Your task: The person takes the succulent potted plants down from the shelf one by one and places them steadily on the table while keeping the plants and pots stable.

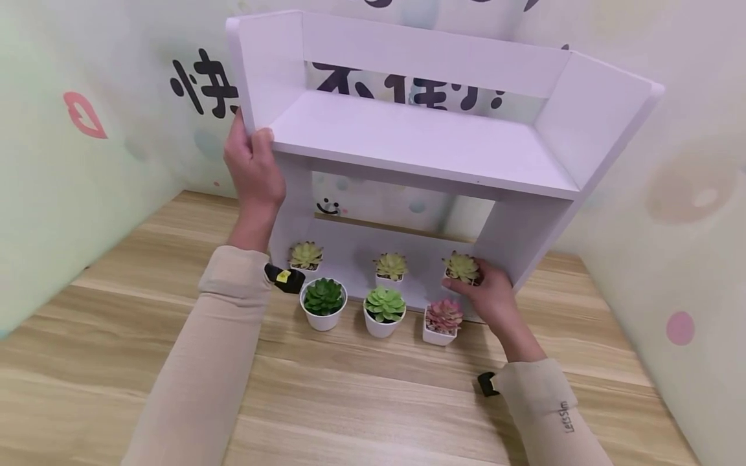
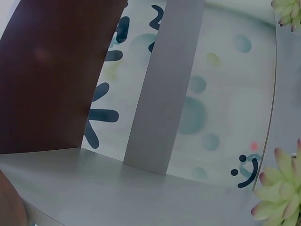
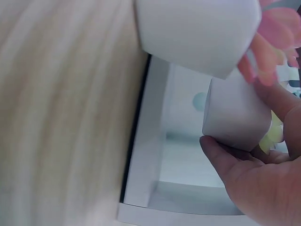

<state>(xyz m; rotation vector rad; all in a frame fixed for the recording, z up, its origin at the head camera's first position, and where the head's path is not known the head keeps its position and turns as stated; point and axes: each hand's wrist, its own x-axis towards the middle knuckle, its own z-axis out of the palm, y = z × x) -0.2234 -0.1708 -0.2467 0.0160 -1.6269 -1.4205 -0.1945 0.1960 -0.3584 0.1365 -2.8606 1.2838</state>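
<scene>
A white two-tier shelf [image 1: 408,139] stands against the wall on the wooden table. My left hand [image 1: 254,169] grips its left side panel, with the thumb on the front edge. At the lower tier's right end, my right hand [image 1: 494,296] holds a yellow-green potted succulent [image 1: 462,266]. Fingers and thumb close around its white pot [image 3: 235,115] in the right wrist view. Two similar succulents stand on that tier, one in the middle [image 1: 390,265] and one at the left [image 1: 305,254]. In the left wrist view, my left hand [image 2: 10,202] shows only at the edge.
In front of the shelf stand a dark green succulent [image 1: 324,298], a light green succulent [image 1: 384,305] and a pink succulent [image 1: 443,317], all in white pots. Walls with printed characters and dots enclose the wooden table [image 1: 361,401] behind and on both sides.
</scene>
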